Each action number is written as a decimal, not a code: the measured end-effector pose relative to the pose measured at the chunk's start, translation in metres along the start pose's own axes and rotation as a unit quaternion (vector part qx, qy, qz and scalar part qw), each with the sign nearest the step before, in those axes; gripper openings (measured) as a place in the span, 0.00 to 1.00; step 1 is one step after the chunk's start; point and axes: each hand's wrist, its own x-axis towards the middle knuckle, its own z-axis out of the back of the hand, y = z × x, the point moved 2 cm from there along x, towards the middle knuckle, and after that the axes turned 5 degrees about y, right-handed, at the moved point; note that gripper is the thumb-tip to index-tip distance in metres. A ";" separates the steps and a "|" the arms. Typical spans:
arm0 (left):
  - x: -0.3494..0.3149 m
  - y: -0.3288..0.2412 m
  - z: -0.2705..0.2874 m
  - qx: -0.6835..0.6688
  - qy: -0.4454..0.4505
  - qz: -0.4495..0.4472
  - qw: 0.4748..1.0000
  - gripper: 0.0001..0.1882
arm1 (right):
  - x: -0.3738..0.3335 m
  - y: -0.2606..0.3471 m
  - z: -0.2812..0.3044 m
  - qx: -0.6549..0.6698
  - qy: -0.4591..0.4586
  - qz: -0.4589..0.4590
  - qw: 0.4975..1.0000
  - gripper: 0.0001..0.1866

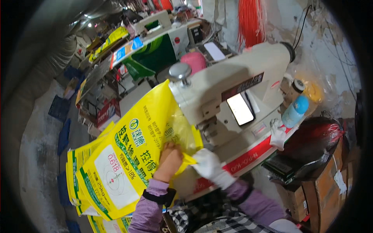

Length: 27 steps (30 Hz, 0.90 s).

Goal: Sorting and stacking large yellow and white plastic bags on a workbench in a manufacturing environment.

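Note:
A large yellow printed plastic sack (145, 116) slants across the middle, its upper edge close to the needle area of a beige sewing machine (241, 73). My bare left hand (170, 158) lies on the sack with its fingers curled into the plastic. My right hand (213, 167), in a white glove, pinches a folded corner of the same sack near the front of the machine bed. Its fingertips are partly hidden by the fold. Below and left, more yellow sacks (93, 225) hang or lie under the held one.
On the machine bed lies a lit phone (241, 108). Right of it stand a blue bottle (296, 110) and a crumpled white glove (277, 134). Cardboard boxes (324, 182) and a dark plastic bag (311, 149) fill the right. A second sewing table (151, 58) stands behind; red strands (251, 21) hang on the wall.

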 end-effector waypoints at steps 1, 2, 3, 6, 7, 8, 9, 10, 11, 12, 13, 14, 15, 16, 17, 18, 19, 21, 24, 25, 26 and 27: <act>0.005 0.015 0.002 0.006 -0.014 -0.005 1.000 0.07 | 0.014 0.007 -0.029 -0.122 -0.014 -0.013 0.992 0.06; 0.005 0.038 0.006 0.020 -0.045 0.009 0.999 0.06 | 0.039 0.020 -0.054 -0.164 0.081 0.028 0.983 0.04; 0.013 0.036 0.004 0.016 -0.074 0.007 0.997 0.05 | 0.055 0.008 -0.082 -0.279 0.076 0.013 0.957 0.05; 0.002 0.063 0.024 0.003 -0.073 0.076 0.994 0.04 | 0.089 0.041 -0.072 -0.182 0.137 0.070 0.971 0.09; -0.013 0.068 0.037 0.019 -0.113 0.091 0.989 0.04 | 0.080 0.062 -0.071 -0.131 0.151 0.091 0.976 0.10; -0.030 0.068 0.054 0.025 -0.115 0.098 0.988 0.04 | 0.066 0.089 -0.060 -0.082 0.165 0.114 0.976 0.12; -0.050 0.069 0.075 -0.026 -0.161 0.081 0.983 0.06 | 0.042 0.113 -0.058 -0.027 0.154 0.133 0.979 0.16; -0.069 0.066 0.092 -0.077 -0.206 0.066 0.973 0.08 | 0.017 0.132 -0.058 0.030 0.148 0.153 0.977 0.21; -0.087 0.047 0.105 -0.144 -0.226 0.049 0.962 0.09 | -0.001 0.153 -0.050 0.084 0.191 0.171 0.963 0.21; -0.098 0.026 0.114 -0.216 -0.173 0.041 0.960 0.10 | -0.016 0.167 -0.046 0.137 0.236 0.187 0.944 0.25; -0.107 0.000 0.129 -0.287 -0.117 0.030 0.950 0.12 | -0.031 0.170 -0.044 0.120 0.207 0.262 0.935 0.27; -0.115 -0.021 0.136 -0.320 -0.055 0.006 0.946 0.12 | -0.044 0.162 -0.043 0.099 0.178 0.334 0.920 0.29; -0.122 -0.040 0.139 -0.354 0.006 -0.018 0.935 0.12 | -0.051 0.142 -0.056 0.022 0.354 0.319 0.879 0.29; -0.128 -0.065 0.139 -0.477 0.046 -0.007 0.877 0.13 | -0.067 0.110 -0.080 0.108 0.263 0.275 0.919 0.29; -0.131 -0.078 0.127 -0.592 0.084 0.007 0.802 0.13 | -0.074 0.110 -0.085 0.116 0.270 0.278 0.914 0.29; -0.132 -0.087 0.117 -0.681 0.057 -0.002 0.730 0.14 | -0.074 0.114 -0.088 0.140 0.271 0.282 0.909 0.26; -0.128 -0.094 0.114 -0.725 0.033 0.015 0.688 0.17 | -0.071 0.124 -0.091 0.165 0.271 0.293 0.902 0.24; -0.093 -0.112 0.102 -0.841 -0.051 0.066 0.534 0.15 | -0.077 0.130 -0.088 0.201 0.282 0.293 0.891 0.20; -0.058 -0.083 0.080 -0.917 -0.213 0.085 0.327 0.17 | -0.078 0.119 -0.061 0.227 0.284 0.277 0.889 0.15; -0.066 -0.057 0.082 -0.885 -0.334 0.079 0.315 0.20 | -0.075 0.126 -0.064 0.258 0.284 0.290 0.877 0.14; -0.077 -0.054 0.090 -0.887 -0.341 0.108 0.292 0.21 | -0.071 0.118 -0.057 0.264 0.280 0.281 0.879 0.14; -0.102 -0.047 0.100 -0.884 -0.351 0.138 0.275 0.23 | -0.050 0.120 -0.042 0.040 0.365 0.334 0.868 0.14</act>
